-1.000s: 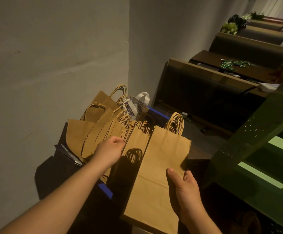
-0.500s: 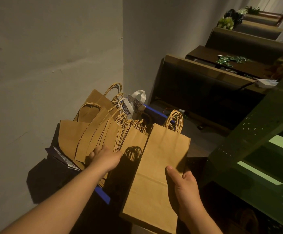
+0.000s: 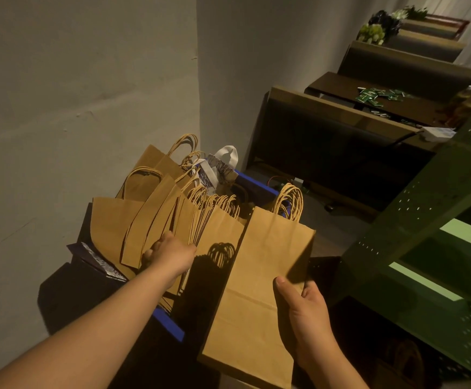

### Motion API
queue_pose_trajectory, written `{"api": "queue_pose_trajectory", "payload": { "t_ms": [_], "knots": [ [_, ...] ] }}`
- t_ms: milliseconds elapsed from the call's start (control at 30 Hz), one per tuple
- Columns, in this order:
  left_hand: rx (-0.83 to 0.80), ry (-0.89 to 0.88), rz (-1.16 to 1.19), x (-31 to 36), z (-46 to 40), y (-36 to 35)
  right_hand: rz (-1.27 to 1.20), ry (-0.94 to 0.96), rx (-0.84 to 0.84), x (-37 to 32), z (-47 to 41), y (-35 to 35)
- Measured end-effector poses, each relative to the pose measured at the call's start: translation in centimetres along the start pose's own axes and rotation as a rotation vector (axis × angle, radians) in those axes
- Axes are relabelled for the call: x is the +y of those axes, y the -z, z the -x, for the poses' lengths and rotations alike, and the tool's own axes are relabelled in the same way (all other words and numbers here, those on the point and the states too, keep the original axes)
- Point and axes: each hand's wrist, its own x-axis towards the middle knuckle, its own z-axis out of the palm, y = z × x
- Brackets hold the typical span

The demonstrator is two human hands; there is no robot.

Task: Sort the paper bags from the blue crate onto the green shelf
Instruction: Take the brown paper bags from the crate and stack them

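Several flat brown paper bags (image 3: 155, 226) with twisted handles stand packed in the blue crate (image 3: 169, 322) by the wall. My left hand (image 3: 169, 255) reaches into them, its fingers tucked between the bags around the edge of one. My right hand (image 3: 303, 307) holds a separate flat brown bag (image 3: 259, 290) by its right edge, thumb on the front, handles pointing away. The green shelf (image 3: 425, 220) rises at the right, close to the held bag.
A white and patterned bag (image 3: 220, 169) stands at the crate's far end. A grey wall runs along the left. Dark wooden benches (image 3: 335, 136) and a table with small green packets (image 3: 374, 95) stretch away behind. A plant (image 3: 380, 26) sits far back.
My left hand has pushed lower and deeper among the bags in the crate. The bag in my right hand has stayed roughly where it was.
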Motion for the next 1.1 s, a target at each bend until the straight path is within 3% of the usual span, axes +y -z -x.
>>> {"api": "queue_pose_trajectory", "payload": {
  "t_ms": [367, 600, 767, 933, 1100],
  "knots": [
    [0.034, -0.135, -0.131, -0.4, -0.5, -0.1, -0.055, 0.018, -0.018, 1.0, -0.2, 0.7],
    [0.19, -0.308, -0.216, 0.2, 0.7, 2.9, -0.069, 0.025, -0.031, 0.7, 0.0, 0.7],
    [0.24, -0.42, -0.049, 0.2, 2.1, 6.4, -0.076, 0.042, -0.033, -0.1, 0.4, 0.4],
    [0.084, -0.499, 0.269, -0.2, 5.5, 7.7, -0.105, 0.072, -0.068, -0.8, 0.4, 0.1],
    [-0.045, -0.424, 0.46, -1.7, 7.9, 6.0, -0.164, 0.141, -0.154, -1.4, 0.8, 0.1]
  ]
}}
